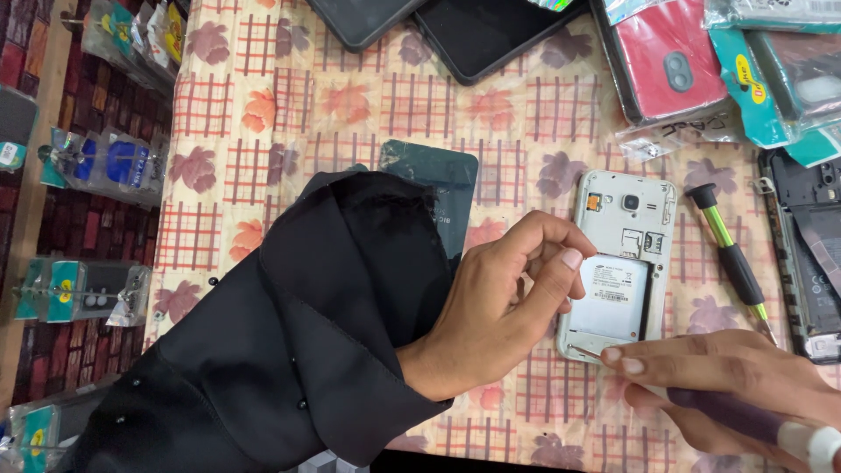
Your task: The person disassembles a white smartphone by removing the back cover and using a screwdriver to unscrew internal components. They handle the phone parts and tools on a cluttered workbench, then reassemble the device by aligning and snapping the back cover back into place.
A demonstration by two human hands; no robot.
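Slippage is the main risk: the thin metal tip of the purple-handled tool [745,420] sits at the phone's lower edge, and a skid could gouge the battery [613,298] or the white frame. Opened phone [624,263] lies back-up on the flowered tablecloth [350,105], cover off. Left hand [499,302], at the phone's 9 o'clock, curls fingers against its left edge, holding nothing else. Right hand [727,385], at 5 o'clock, pinches the tool. Green screwdriver [731,258] lies at 3 o'clock, just beside.
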